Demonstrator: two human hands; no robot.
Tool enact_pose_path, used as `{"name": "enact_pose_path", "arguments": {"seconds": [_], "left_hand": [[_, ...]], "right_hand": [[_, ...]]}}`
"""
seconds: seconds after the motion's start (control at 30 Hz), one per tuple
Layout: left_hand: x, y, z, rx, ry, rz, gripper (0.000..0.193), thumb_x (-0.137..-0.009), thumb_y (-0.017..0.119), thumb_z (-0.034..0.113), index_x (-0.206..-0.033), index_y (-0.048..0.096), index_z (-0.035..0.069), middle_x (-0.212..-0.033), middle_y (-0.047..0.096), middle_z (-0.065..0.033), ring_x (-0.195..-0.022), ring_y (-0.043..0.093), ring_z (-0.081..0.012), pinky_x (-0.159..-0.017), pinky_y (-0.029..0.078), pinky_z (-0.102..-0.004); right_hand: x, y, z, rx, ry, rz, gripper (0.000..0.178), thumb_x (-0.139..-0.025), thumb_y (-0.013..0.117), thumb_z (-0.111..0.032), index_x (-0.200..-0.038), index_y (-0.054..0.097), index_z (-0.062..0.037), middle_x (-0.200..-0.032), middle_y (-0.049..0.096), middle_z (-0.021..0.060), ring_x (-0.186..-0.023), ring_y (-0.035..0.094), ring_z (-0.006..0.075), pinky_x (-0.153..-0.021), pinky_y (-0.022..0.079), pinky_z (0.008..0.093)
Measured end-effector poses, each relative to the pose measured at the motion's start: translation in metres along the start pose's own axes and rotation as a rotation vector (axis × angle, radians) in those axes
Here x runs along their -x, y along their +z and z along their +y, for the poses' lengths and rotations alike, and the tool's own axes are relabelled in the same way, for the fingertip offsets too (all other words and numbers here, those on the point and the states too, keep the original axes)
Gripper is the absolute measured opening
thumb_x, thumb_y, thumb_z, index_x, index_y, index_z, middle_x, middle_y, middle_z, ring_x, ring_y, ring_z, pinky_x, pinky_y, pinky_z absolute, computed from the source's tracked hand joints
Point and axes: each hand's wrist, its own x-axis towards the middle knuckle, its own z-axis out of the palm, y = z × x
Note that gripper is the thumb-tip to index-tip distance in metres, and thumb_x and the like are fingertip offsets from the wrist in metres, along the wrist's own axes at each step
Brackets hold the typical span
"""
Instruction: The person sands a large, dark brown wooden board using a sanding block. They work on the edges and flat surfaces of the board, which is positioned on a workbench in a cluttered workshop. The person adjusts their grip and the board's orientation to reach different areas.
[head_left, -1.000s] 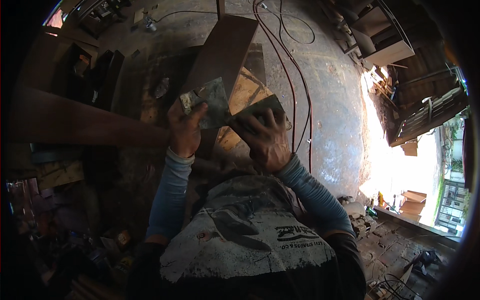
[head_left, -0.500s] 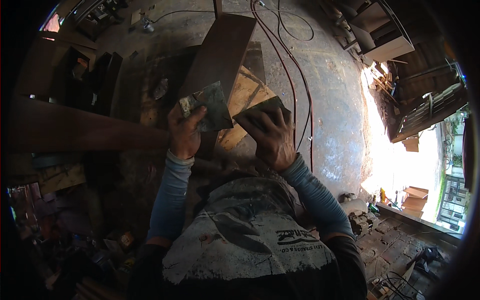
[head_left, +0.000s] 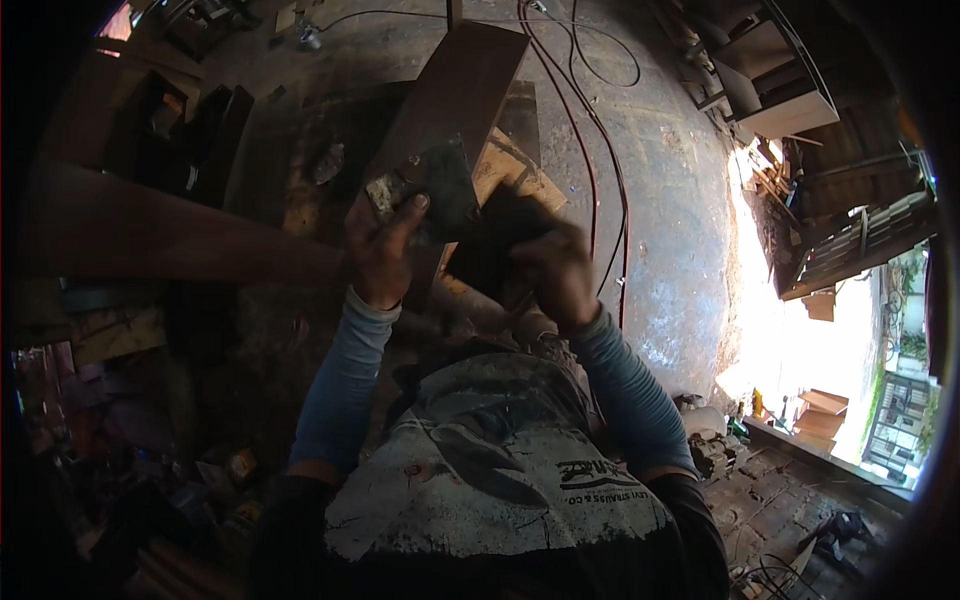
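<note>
My left hand [head_left: 383, 248] grips a dark, squarish flat sheet [head_left: 446, 190] with a pale, worn patch at one corner, the thumb lying across its top. Close to its right, my right hand [head_left: 562, 275] is closed on a second dark piece [head_left: 505, 232], blurred by motion and partly in shadow. Its material cannot be made out. Both pieces are held over a long dark-brown board [head_left: 462, 75] and a pale wooden panel [head_left: 548, 187] with a dark stripe.
Red and black cables [head_left: 598, 150] run along the concrete floor [head_left: 660, 230] to the right. Another long brown board [head_left: 150, 225] extends in from the left. An open wooden cabinet [head_left: 775, 75] stands at the far right, and a lamp-like fitting [head_left: 310, 38] lies at the far left.
My right hand has turned its dark piece and drawn it lower and nearer, now blurred. The left hand and its sheet have shifted slightly right and upward.
</note>
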Motion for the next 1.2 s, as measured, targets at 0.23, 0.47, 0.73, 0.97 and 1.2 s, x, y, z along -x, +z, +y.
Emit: {"name": "enact_pose_path", "arguments": {"seconds": [0.23, 0.47, 0.73, 0.97, 1.2], "left_hand": [[0.043, -0.047, -0.081, -0.117, -0.15, -0.07, 0.036, -0.09, 0.065, -0.008, -0.124, 0.07, 0.003, -0.13, 0.066, -0.0203, -0.118, 0.066, -0.0338, -0.1, 0.054, -0.0419], [0.176, -0.012, -0.059, 0.614, -1.311, 0.003, 0.034, -0.097, 0.069, 0.011, -0.129, 0.065, 0.001, -0.128, 0.067, -0.0075, -0.118, 0.061, -0.0146, -0.1, 0.051, -0.0344], [0.208, -0.047, 0.057, 0.582, -1.956, 0.536, 0.068, -0.086, 0.072, -0.004, -0.148, 0.048, 0.011, -0.133, 0.063, -0.0113, -0.118, 0.065, -0.0243, -0.09, 0.058, -0.0358], [0.256, -0.093, 0.125, 0.401, -2.011, 0.862, 0.059, -0.083, 0.074, -0.006, -0.138, 0.053, 0.003, -0.118, 0.065, -0.0075, -0.107, 0.067, -0.0212, -0.087, 0.06, -0.0361], [0.236, -0.059, 0.136, 0.377, -1.998, 0.733, 0.05, -0.087, 0.072, -0.001, -0.135, 0.056, 0.002, -0.117, 0.067, -0.0056, -0.1, 0.068, -0.018, -0.082, 0.057, -0.032]], "right_hand": [[0.018, 0.057, 0.051, 0.081, 0.193, -0.131, 0.052, -0.08, 0.065, -0.005, -0.132, 0.061, 0.0039, -0.129, 0.062, 0.0243, -0.12, 0.06, 0.0436, -0.098, 0.051, 0.0495], [-0.015, 0.121, 0.145, 0.449, 0.232, -0.354, 0.06, -0.075, 0.075, -0.015, -0.134, 0.062, -0.0106, -0.123, 0.059, 0.014, -0.118, 0.056, 0.0408, -0.091, 0.048, 0.0554], [-0.079, 0.231, 0.296, 0.746, 0.122, -0.589, 0.052, -0.088, 0.064, -0.014, -0.139, 0.058, -0.0133, -0.134, 0.053, 0.0121, -0.127, 0.05, 0.0359, -0.098, 0.042, 0.0706], [-0.093, 0.268, 0.361, 0.851, 0.095, -0.666, 0.052, -0.095, 0.057, -0.019, -0.146, 0.053, -0.013, -0.142, 0.051, 0.014, -0.134, 0.048, 0.0362, -0.103, 0.039, 0.0743], [-0.106, 0.283, 0.367, 0.872, 0.093, -0.643, 0.053, -0.096, 0.057, -0.022, -0.148, 0.054, -0.0132, -0.137, 0.052, 0.0116, -0.132, 0.047, 0.0333, -0.101, 0.038, 0.076]]}}
